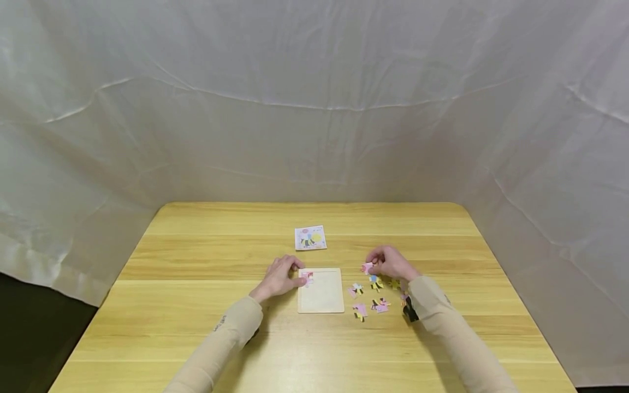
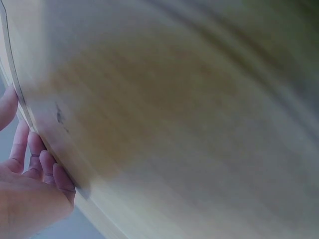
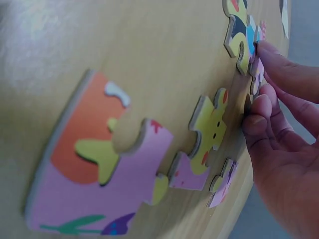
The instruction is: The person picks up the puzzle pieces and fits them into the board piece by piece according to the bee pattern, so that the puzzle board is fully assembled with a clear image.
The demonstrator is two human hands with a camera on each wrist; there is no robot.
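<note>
Wooden bench [image 1: 196, 327], white cloth backdrop [image 1: 314, 109] behind and around it. Square puzzle tray [image 1: 321, 295] lies flat mid-bench, mostly unfilled; one pink piece [image 1: 308, 277] sits in its top-left corner.

Left hand [image 1: 280, 277] rests at the tray's left edge, fingers lightly bent, fingertips touching that placed corner piece. In the left wrist view the fingers [image 2: 42, 167] lie against the tray edge; the rest is blurred, so I cannot tell if they press or just touch.

Right hand [image 1: 390, 263] is to the right of the tray, fingers curled, pinching a pink puzzle piece [image 1: 367, 267] just above the bench. The right wrist view shows the fingers [image 3: 271, 107] closed narrow on a piece's edge.

Loose puzzle pieces [image 1: 368, 297] are scattered on the bench just right of the tray, below the right hand, apart from each other: pink and yellow ones, one dark piece [image 1: 409, 311] beside the right sleeve. Close up, a big orange-purple piece [image 3: 94, 169] and a yellow piece [image 3: 209, 132] lie flat, near but not joined.

Small reference picture card [image 1: 310, 238] lies flat behind the tray, well apart from both hands.
</note>
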